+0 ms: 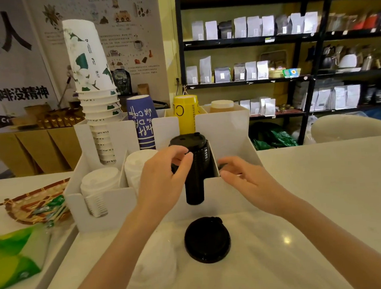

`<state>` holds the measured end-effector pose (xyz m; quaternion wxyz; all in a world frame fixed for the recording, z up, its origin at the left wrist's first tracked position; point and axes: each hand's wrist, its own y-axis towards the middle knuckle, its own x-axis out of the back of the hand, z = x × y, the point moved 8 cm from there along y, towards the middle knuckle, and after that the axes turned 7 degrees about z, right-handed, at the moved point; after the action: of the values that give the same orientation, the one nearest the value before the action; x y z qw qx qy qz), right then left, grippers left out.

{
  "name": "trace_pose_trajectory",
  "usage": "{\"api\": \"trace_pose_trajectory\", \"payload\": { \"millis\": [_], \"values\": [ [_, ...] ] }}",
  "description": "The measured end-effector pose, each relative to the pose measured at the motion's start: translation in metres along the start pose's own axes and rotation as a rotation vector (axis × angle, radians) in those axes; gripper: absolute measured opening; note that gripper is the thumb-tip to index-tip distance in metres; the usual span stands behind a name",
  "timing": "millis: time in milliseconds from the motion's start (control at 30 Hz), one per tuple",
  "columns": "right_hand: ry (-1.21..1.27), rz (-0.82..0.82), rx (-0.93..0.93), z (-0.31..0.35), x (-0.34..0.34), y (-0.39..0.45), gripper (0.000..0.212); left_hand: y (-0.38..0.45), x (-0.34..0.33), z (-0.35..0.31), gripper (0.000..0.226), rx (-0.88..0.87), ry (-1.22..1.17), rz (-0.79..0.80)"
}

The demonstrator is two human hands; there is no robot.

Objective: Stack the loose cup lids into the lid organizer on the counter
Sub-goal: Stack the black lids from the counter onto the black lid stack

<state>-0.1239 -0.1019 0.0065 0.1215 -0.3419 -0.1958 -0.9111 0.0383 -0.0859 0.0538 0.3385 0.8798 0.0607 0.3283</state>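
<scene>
A white lid organizer (229, 128) stands on the counter in front of me. Its middle front slot holds a tall stack of black lids (194, 166). My left hand (164, 177) grips the left side of that stack near its top, thumb and fingers curled around it. My right hand (243, 176) rests at the slot's right wall, fingertips touching the stack's right side; what it holds, if anything, is hidden. One loose black lid (207, 239) lies flat on the counter below the organizer. Loose white lids (155, 268) lie to its left, faint against the white counter.
White lid stacks (99, 182) fill the organizer's left slots. Paper cup stacks (95, 92) in white, purple and yellow stand in its back slots. A woven tray (31, 200) with packets and a green pack (12, 256) lie at left. Black shelves (293, 78) stand behind.
</scene>
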Motion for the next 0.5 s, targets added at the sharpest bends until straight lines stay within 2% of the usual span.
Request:
{"api": "trace_pose_trajectory", "payload": {
  "millis": [133,300,400,500],
  "values": [
    [-0.1,0.072,-0.066,-0.021,-0.02,-0.024,0.04,-0.019,-0.025,0.016,0.023,0.073,0.031,0.186],
    [-0.182,0.168,-0.146,-0.043,-0.046,-0.045,0.045,-0.044,-0.064,0.046,0.029,0.208,0.194,0.509],
    [-0.234,0.234,-0.181,-0.05,-0.059,-0.053,0.055,-0.059,-0.083,0.051,0.04,0.229,0.292,0.701],
    [-0.291,0.257,-0.165,-0.049,-0.067,-0.056,0.064,-0.071,-0.096,0.055,0.053,0.248,0.283,0.857]
  ]
}}
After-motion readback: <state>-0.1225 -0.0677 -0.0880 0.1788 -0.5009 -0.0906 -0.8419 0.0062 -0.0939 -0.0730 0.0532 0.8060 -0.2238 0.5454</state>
